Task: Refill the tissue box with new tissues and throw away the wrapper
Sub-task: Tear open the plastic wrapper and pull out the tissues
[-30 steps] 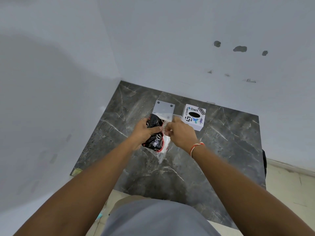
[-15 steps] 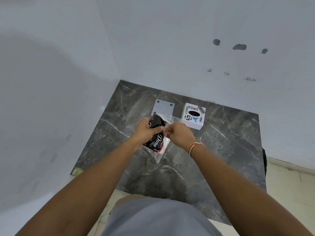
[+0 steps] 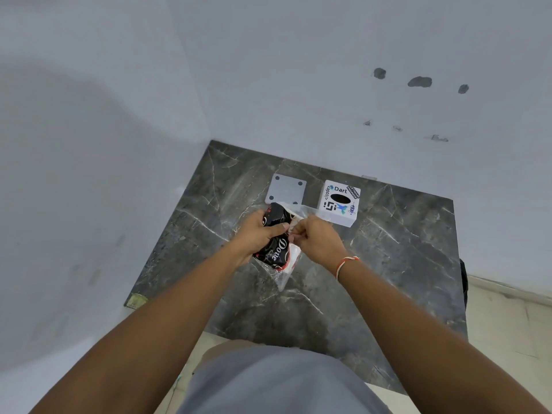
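The tissue pack (image 3: pixel 276 248), black with white letters in a clear wrapper, is held above the dark marble counter (image 3: pixel 388 264). It is gripped by the left hand (image 3: pixel 258 234), fingers curled around it. Its wrapper edge is pinched by the right hand (image 3: pixel 318 239). The white tissue box (image 3: pixel 339 203) is seen just behind, beside a flat grey lid (image 3: pixel 286 189).
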